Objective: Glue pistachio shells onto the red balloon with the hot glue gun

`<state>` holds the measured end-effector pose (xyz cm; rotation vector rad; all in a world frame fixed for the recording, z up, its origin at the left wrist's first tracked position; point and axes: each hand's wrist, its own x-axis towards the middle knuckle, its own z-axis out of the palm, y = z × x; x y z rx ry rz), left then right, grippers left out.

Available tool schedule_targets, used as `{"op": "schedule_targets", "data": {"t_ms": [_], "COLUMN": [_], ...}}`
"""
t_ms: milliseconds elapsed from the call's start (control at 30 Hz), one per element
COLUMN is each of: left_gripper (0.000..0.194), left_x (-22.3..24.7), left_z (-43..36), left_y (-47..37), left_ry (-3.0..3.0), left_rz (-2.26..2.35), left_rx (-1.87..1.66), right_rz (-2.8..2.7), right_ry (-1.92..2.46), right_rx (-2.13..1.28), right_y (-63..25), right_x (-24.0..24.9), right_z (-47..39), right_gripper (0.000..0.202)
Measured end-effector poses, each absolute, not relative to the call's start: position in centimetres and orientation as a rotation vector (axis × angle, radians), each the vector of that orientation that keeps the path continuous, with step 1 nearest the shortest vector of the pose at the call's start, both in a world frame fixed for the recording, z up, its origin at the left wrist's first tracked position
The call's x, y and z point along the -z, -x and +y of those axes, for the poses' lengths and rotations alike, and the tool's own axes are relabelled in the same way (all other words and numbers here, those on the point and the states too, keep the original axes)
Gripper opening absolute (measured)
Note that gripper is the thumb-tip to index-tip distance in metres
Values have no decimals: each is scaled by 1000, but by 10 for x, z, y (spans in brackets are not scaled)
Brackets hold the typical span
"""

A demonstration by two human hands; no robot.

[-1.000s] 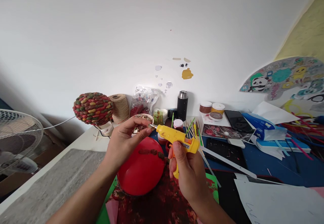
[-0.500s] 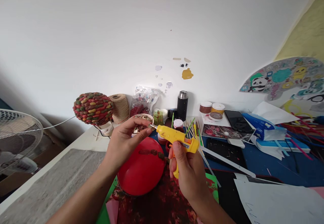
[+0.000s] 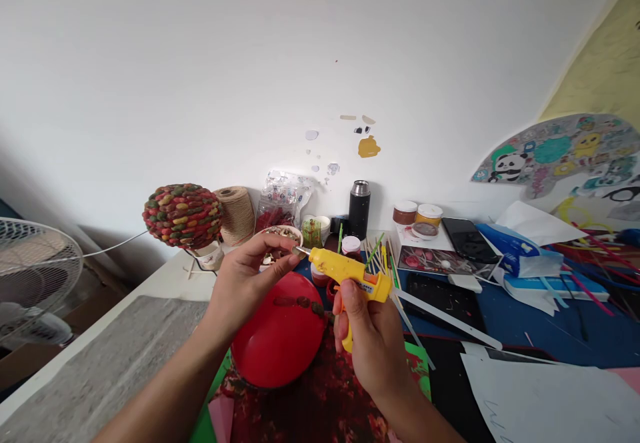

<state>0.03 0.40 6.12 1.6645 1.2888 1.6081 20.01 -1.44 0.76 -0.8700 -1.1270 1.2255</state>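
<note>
My right hand (image 3: 373, 329) is wrapped round the grip of a yellow hot glue gun (image 3: 337, 265), with a finger at its orange trigger. A long pale glue stick (image 3: 450, 319) sticks out behind the gun. At the metal nozzle, my left hand (image 3: 250, 276) pinches a small shell-like piece (image 3: 296, 251), mostly hidden by the fingertips. Below both hands sits a glossy round red form (image 3: 277, 343), a bowl or a balloon; I cannot tell which. A short row of dark oval pieces (image 3: 303, 302) lies on its upper surface.
A tub of small pieces (image 3: 285, 235) stands behind my left hand. Left of it are a twine spool (image 3: 235, 213) and a ball of coloured pieces (image 3: 183, 216). A black flask (image 3: 359, 209), paint jars (image 3: 405, 212) and a phone (image 3: 469, 239) line the back. Paint-stained paper (image 3: 300, 409) lies underneath.
The view has shifted very slightly. Both hands keep their hold, with the glue gun's nozzle still at the small piece.
</note>
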Motion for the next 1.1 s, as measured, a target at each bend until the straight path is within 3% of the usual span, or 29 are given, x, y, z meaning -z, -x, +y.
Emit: {"op": "schedule_targets", "data": {"t_ms": [800,1100], "left_gripper": [29,26], "left_x": [-60,-62], "left_z": [3,3], "left_y": [1,-1], "left_ry": [-1664,-1660], "left_rz": [1315,1295], "left_rx": [-1597,-1605], "right_rz": [-1138,-1142], "right_ry": [854,879], "right_rx": [-1247,-1212], "right_y": [-202,-201], "right_x": [-6,-7], "right_z": [-15,-14], "right_gripper": [72,72]}}
